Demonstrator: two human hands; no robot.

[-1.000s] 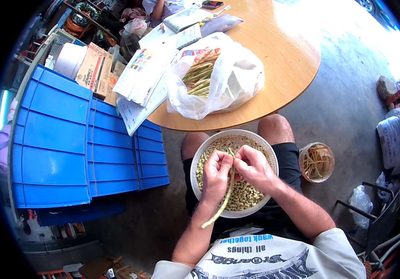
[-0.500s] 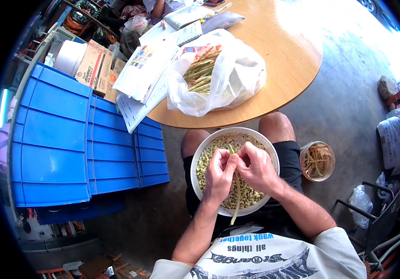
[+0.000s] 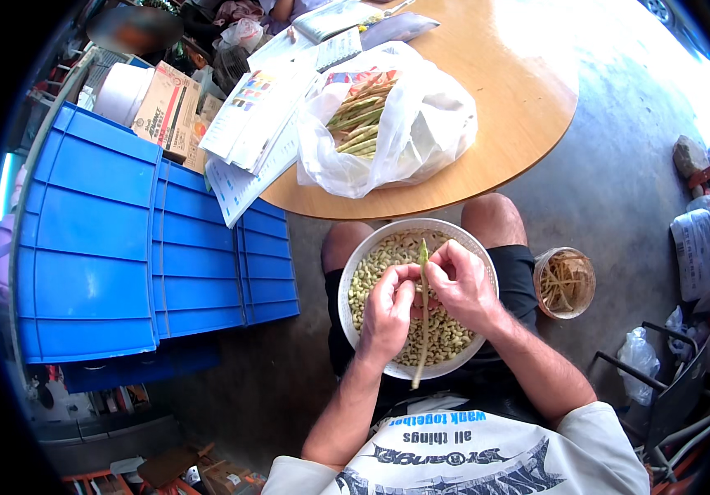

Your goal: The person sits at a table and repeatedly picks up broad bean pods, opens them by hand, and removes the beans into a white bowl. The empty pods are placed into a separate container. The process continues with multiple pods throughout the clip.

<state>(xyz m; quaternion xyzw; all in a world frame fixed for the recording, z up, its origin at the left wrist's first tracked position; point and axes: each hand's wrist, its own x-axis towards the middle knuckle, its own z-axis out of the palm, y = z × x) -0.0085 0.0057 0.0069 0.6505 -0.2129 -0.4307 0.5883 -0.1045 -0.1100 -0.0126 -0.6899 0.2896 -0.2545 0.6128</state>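
Both my hands work over a round white basket [image 3: 343, 301] resting on my lap, with many shelled pale-green beans [image 3: 447, 337] in it. One long bean pod [image 3: 423, 342] runs upright between the hands. Its green tip points away from me, and its paler end hangs down over the basket's near rim. My left hand [image 3: 388, 312] pinches the pod from the left, with its fingers closed. From the right, my right hand [image 3: 464, 285] grips the upper part near the tip. The fingers partly hide the pod's middle.
On the round wooden table [image 3: 528, 107] ahead lies a white plastic bag [image 3: 433, 136] of unshelled pods, beside open books [image 3: 243, 124]. A small bucket [image 3: 565, 280] of empty husks stands right of my knee. Blue bins [image 3: 91, 247] line the left.
My right hand has moved slightly up and right along the pod, and the hands are a little farther apart. More of the pod's green tip shows between them.
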